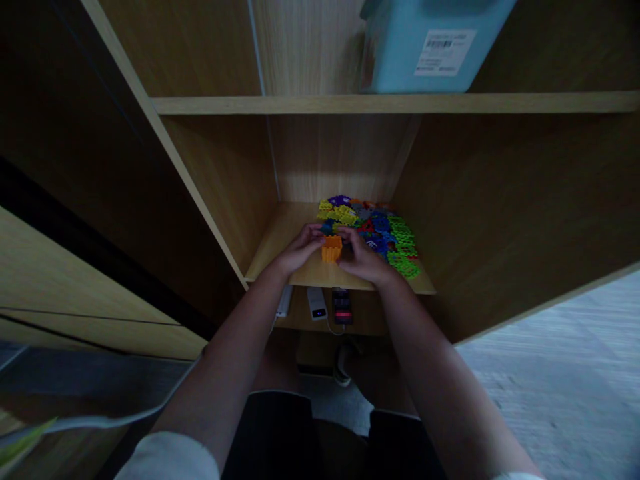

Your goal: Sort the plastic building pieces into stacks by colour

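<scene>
1. The left hand (300, 251) and the right hand (366, 260) hold the orange piece (331, 250) between them, fingers closed on its sides.
2. The orange piece is just in front of the coloured pile (383, 230).

Arms stretched forward, left hand (300, 248) and right hand (364, 259) close together, both half-closed, palms inward.
</scene>
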{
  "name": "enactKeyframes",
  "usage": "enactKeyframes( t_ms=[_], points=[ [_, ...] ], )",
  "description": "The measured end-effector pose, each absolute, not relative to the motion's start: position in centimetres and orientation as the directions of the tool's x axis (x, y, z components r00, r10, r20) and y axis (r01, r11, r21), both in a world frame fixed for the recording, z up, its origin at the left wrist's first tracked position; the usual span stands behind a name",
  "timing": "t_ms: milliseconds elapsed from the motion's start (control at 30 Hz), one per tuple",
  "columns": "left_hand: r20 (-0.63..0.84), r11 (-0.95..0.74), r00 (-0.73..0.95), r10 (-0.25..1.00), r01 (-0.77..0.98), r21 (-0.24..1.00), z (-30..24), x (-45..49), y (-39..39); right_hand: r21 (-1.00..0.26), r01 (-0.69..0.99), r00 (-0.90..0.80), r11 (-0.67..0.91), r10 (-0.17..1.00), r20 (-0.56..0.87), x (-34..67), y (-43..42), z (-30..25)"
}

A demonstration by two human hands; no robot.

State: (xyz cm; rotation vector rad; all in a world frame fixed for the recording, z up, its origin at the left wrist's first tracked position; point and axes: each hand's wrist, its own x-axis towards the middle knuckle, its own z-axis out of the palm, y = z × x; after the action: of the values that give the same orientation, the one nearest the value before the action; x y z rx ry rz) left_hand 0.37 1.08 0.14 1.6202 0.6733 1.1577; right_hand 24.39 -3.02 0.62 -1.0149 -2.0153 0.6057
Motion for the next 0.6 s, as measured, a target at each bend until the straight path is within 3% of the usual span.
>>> enactKeyframes(
  t_ms=[600],
  points=[
    [0.293,-0.271,0.288,0.912,-0.112,0.956,0.28,0.33,0.75,-0.571,0.674,-0.292,0.469,0.879,0.377,23.36,-3.77,1.09]
  ],
)
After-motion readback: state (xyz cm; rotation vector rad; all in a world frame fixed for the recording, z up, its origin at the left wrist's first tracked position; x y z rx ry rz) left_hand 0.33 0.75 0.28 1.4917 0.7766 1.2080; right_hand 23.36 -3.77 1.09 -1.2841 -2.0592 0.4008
